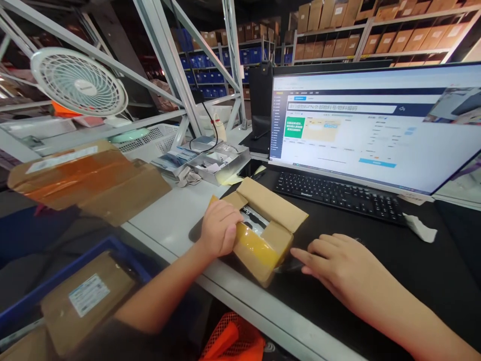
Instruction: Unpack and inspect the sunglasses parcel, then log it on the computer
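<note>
A small cardboard box (278,198) with shiny yellow tape stands tilted at the desk's front edge, its flaps raised. Inside shows a silvery-white package with black print (252,220). My left hand (220,228) is closed over the box's left near edge, fingers curled on the cardboard. At the box's lower right corner is my right hand (334,263), index finger pointing at it and the other fingers bent. A thin dark object (287,268) shows by its thumb and fingertip; its kind is not clear.
Beyond the black mat stand a keyboard (334,195) and a monitor (361,135). Crumpled white paper (421,228) lies at right. A metal tray (218,163) holds small items. An opened carton (86,175) overhangs the desk's left; a blue bin (112,245) with cardboard sits below.
</note>
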The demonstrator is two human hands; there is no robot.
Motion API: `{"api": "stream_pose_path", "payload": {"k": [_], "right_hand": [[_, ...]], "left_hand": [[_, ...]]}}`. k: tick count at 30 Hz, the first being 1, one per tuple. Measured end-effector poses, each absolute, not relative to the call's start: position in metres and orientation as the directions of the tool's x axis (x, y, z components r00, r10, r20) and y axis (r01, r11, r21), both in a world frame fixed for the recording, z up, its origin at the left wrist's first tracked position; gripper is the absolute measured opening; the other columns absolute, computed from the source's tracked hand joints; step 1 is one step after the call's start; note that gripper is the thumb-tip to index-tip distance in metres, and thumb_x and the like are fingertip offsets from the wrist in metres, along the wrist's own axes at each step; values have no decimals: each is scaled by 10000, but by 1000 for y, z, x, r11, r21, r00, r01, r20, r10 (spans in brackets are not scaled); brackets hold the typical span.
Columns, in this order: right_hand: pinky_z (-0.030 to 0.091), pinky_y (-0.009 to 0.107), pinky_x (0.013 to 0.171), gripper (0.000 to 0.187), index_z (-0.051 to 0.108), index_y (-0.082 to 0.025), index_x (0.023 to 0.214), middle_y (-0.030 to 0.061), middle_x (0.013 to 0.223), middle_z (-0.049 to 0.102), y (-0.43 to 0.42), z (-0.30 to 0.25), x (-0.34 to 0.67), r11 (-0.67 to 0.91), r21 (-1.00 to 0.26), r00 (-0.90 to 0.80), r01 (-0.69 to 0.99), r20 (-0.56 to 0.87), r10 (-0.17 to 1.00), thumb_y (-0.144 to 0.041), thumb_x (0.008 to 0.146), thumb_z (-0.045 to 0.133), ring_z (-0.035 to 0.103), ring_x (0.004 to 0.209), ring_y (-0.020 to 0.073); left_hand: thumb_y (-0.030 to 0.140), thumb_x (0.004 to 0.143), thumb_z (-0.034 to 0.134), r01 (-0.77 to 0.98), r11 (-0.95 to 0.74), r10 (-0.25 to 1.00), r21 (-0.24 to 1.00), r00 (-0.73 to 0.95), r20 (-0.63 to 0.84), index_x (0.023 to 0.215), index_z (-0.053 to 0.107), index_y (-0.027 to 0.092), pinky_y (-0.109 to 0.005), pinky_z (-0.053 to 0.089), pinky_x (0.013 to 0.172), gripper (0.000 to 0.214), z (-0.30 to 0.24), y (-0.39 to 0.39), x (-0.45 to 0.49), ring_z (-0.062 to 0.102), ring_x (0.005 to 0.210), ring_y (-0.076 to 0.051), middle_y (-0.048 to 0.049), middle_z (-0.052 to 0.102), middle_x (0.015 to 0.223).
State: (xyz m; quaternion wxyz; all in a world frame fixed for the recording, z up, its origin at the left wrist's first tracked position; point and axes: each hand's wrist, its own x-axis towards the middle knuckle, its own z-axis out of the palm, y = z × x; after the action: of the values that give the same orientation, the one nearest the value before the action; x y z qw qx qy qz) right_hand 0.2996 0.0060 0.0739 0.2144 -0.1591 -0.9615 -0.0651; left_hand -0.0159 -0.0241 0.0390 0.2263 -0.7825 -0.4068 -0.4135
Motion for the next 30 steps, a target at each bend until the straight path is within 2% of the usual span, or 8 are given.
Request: {"api": "stream_pose_path", "payload": {"k": [7, 12, 15, 18, 20, 24, 27, 30], "right_hand": [[392, 303, 625, 277, 756, -220, 1150, 30, 775, 672, 40, 74, 314, 850, 120, -802, 513, 422, 424, -286, 1020, 520, 616, 698, 152], [512, 287, 687, 345, 731, -268, 1225, 38, 921, 742, 44, 72, 318, 859, -81, -806, 506, 310, 504, -343, 1048, 444, 699, 816, 162], [560, 314, 745, 386, 734, -249, 1217, 59, 1013, 768, 44, 66, 316, 808, -186, -766, 558, 258, 589, -364, 1055, 402, 729, 891, 189], [573, 362, 830, 413, 742, -243, 1200, 67, 1110, 774, 48, 61, 313, 762, -285, -740, 581, 205, 641, -382, 1051, 383, 736, 974, 223], [560, 372, 881, 416, 746, -260, 1190, 53, 1157, 769, 50, 62, 312, 742, -376, -744, 555, 174, 645, -405, 1045, 385, 727, 1028, 230], [531, 296, 743, 428, 756, -255, 1064, 22, 947, 774, 64, 77, 327, 620, -578, -736, 530, 49, 675, -485, 1026, 398, 715, 806, 171], [475, 264, 634, 481, 720, -218, 881, 12, 760, 720, 93, 88, 372, 448, -609, -584, 655, -32, 811, -559, 1001, 404, 648, 644, 139], [444, 264, 638, 422, 669, -197, 760, 29, 742, 718, 125, 90, 444, 196, -484, -249, 853, -46, 967, -513, 968, 482, 635, 662, 146]], "left_hand": [[282, 1008, 344, 855, -514, 269, -70, 237, 933, 733, 521, 232, -388, 402, 721, 331, 32, -19, -15, 538, 658, -203, -34, 601, 679], [517, 1048, 331, 889, -451, 106, -79, 141, 984, 759, 548, 245, -393, 438, 741, 453, 8, -30, -25, 565, 655, -208, -18, 611, 670], [629, 999, 401, 900, -430, 144, -72, 147, 979, 911, 658, 267, -415, 488, 800, 453, -18, -54, -37, 660, 753, -232, -32, 731, 789], [540, 1049, 283, 908, -408, 271, -93, 218, 938, 1105, 704, 234, -444, 552, 843, 524, -34, -80, -49, 731, 982, -281, -101, 787, 960], [507, 1067, 180, 896, -408, 242, -177, 293, 925, 1115, 718, 203, -411, 582, 776, 620, -31, -92, -55, 747, 985, -279, -125, 790, 934], [267, 994, 502, 811, -428, 301, -398, 543, 784, 954, 731, 169, -329, 583, 730, 252, 3, -96, -57, 758, 803, -212, -93, 797, 826], [178, 905, 617, 714, -474, 261, -515, 672, 693, 798, 675, 197, -292, 526, 672, 124, 25, -86, -55, 706, 673, -159, -34, 773, 736], [173, 850, 637, 727, -563, 323, -393, 631, 705, 839, 660, 239, -349, 535, 797, 71, 28, -72, -54, 710, 809, -207, -42, 782, 853]]}}
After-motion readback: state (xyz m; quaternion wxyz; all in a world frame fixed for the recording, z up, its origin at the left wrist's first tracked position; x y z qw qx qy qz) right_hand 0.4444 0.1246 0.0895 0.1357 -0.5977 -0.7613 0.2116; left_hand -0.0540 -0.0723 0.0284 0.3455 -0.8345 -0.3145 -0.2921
